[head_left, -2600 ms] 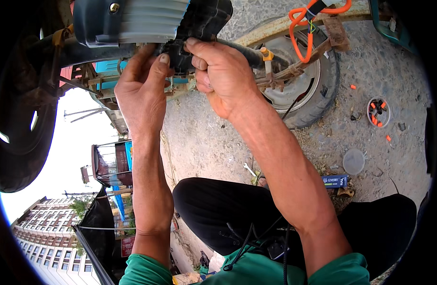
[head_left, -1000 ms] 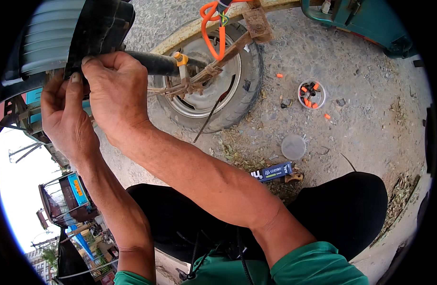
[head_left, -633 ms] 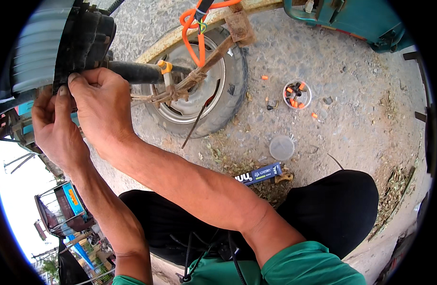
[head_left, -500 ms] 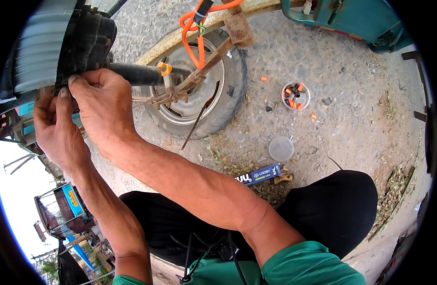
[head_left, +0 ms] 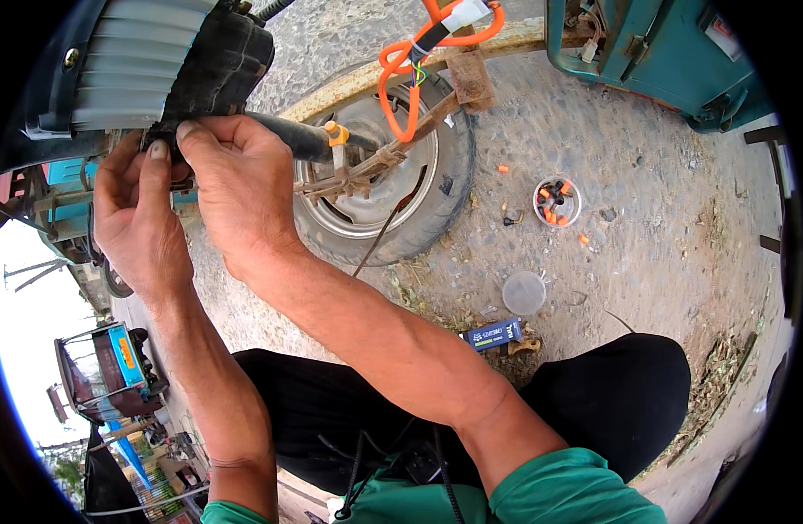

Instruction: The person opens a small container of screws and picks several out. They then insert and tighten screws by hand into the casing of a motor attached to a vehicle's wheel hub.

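Observation:
My left hand (head_left: 145, 236) and my right hand (head_left: 251, 192) are raised close together at the upper left. They meet at the lower edge of a black housing (head_left: 231, 65), which joins a ribbed grey casing (head_left: 135, 70). Thumb and fingers of the right hand are pinched against a small dark part there. The left hand's fingers are curled, its thumb tip beside the right thumb. What lies between the fingertips is hidden or too small to name. From behind the right hand a black tube (head_left: 297, 138) runs toward a yellow-orange fitting (head_left: 336, 134).
A wheel (head_left: 454, 196) lies flat on the ground beyond my right forearm, under rusty bars and a looped orange cable (head_left: 408, 122). Farther right are a round plastic tub (head_left: 578, 210) of orange and black pieces, its clear lid (head_left: 524, 293) and a blue box (head_left: 498, 334).
The view has shifted, so the casing, wheel and tub appear farther right and lower. Both hands stay at the same spot on the housing, their fingers only slightly moved.

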Demonstrator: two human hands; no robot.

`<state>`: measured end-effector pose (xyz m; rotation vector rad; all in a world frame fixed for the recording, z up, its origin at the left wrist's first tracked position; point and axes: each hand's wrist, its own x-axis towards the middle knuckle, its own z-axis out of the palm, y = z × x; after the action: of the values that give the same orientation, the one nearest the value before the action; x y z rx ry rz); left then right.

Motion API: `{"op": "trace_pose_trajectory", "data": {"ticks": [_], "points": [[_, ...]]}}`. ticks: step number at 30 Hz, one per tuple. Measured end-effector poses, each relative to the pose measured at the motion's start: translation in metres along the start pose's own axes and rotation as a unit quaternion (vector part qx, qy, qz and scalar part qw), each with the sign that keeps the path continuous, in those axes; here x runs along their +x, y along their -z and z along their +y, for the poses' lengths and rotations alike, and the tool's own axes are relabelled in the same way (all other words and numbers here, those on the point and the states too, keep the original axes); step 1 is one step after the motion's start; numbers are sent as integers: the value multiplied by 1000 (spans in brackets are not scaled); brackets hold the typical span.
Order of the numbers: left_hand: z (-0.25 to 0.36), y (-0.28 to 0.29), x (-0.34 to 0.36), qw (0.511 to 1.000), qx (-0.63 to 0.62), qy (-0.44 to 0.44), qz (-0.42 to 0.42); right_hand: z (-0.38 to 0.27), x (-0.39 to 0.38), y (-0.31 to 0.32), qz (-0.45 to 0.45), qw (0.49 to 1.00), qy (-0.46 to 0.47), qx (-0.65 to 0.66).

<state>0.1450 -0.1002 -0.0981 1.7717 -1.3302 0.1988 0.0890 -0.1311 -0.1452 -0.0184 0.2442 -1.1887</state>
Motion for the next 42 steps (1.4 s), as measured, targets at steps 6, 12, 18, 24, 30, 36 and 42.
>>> {"op": "trace_pose_trajectory", "data": {"ticks": [6,12,18,24,30,36,42], "points": [[3,3,1,997,-69,20,6,-8,-4,4,6,999,-35,-35],[-5,19,-14,991,-122,-3,53,-18,-14,25,-10,994,-92,-51],[11,8,-48,975,-17,-36,-216,-41,-18,38,22,981,-156,113],[3,-5,-56,965,7,-13,-261,-39,-25,41,4,991,-122,60],[10,-6,-57,951,-123,95,-267,-47,-23,42,-16,990,-121,73],[11,-5,-58,962,-193,95,-166,-40,-23,43,-13,992,-90,91],[6,6,-40,958,-237,83,-139,-42,-27,46,-79,993,-80,-41]]}}
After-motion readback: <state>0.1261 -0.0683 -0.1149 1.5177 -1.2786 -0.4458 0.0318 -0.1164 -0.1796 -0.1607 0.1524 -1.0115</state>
